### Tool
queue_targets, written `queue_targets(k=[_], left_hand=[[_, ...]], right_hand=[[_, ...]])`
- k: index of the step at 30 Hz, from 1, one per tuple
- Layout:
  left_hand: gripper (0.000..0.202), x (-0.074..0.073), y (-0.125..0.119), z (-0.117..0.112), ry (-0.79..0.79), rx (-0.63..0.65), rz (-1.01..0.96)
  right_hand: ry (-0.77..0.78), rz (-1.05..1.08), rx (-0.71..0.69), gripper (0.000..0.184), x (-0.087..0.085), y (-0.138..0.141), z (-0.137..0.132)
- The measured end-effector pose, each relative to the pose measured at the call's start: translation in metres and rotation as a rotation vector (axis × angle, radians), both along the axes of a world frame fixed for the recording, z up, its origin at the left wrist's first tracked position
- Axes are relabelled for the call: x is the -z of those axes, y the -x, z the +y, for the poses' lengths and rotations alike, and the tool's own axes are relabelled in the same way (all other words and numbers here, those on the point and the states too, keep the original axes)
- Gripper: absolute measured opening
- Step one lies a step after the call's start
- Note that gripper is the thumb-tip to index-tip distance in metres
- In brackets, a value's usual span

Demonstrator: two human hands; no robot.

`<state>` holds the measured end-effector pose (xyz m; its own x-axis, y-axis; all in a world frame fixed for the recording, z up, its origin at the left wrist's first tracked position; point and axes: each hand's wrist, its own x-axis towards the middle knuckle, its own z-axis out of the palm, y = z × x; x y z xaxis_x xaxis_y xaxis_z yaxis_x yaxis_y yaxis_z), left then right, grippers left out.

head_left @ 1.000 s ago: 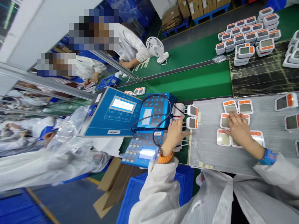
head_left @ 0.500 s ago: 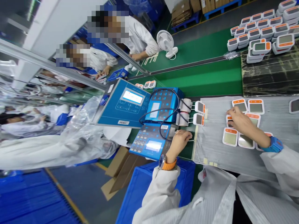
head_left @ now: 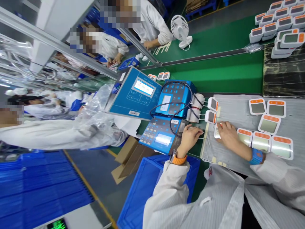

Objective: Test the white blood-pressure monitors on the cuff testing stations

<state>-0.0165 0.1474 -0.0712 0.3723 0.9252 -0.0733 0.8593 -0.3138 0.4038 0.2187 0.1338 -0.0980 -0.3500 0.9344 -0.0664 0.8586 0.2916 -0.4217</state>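
My right hand (head_left: 227, 135) grips a small white device with an orange trim (head_left: 216, 131) and holds it on the grey mat (head_left: 238, 109), just right of the tester's connectors. My left hand (head_left: 190, 137) rests by the lower blue tester (head_left: 162, 136), fingers pinched around thin white tubes (head_left: 201, 135) that lead toward that device. Two like devices (head_left: 211, 110) sit plugged on white tubes above. Several more devices (head_left: 268, 124) lie face up on the mat to the right.
A larger blue tester (head_left: 175, 98) and a tilted blue screen unit (head_left: 137, 93) stand to the left. The green conveyor (head_left: 214, 73) runs behind, with stacked devices (head_left: 276, 22) and a small white fan (head_left: 181, 30). Other people work at the far side. A blue crate (head_left: 145, 190) sits below.
My right hand took one device from the group on the mat and brought it left to the tubes. My left hand dropped from the upper connectors to the lower tubes.
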Motion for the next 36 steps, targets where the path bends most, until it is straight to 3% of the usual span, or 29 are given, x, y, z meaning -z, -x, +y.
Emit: queue_targets(k=[3, 5, 8, 10, 13, 19, 26, 33, 36], left_hand=[[0.01, -0.002, 0.001, -0.002, 0.0, -0.003, -0.043], [0.01, -0.002, 0.002, -0.003, -0.001, 0.001, -0.088], [0.008, -0.002, 0.004, -0.003, -0.016, -0.007, -0.136], [0.007, -0.001, 0.005, -0.003, -0.037, -0.02, -0.152], [0.008, 0.001, 0.005, -0.004, -0.067, -0.028, -0.171], [0.012, 0.004, 0.005, -0.007, -0.107, -0.065, -0.197], [0.015, 0.006, 0.004, -0.009, -0.134, -0.025, -0.16], [0.022, 0.019, -0.004, -0.017, -0.24, -0.135, -0.194], [0.023, 0.015, -0.005, -0.02, -0.234, -0.113, -0.125]], right_hand=[[0.165, 0.319, 0.089, 0.061, -0.002, 0.006, -0.004], [0.446, 0.664, 0.206, 0.049, -0.001, 0.019, -0.006], [0.889, 1.07, 0.433, 0.05, 0.004, 0.039, -0.008], [1.019, 1.207, 0.519, 0.049, 0.006, 0.047, -0.008], [1.057, 1.276, 0.536, 0.046, 0.006, 0.05, -0.006], [1.019, 1.212, 0.534, 0.042, 0.003, 0.052, -0.003], [1.022, 1.215, 0.537, 0.046, 0.005, 0.053, -0.004], [0.94, 1.131, 0.492, 0.04, 0.001, 0.056, -0.003], [0.964, 1.143, 0.524, 0.039, -0.001, 0.056, -0.002]])
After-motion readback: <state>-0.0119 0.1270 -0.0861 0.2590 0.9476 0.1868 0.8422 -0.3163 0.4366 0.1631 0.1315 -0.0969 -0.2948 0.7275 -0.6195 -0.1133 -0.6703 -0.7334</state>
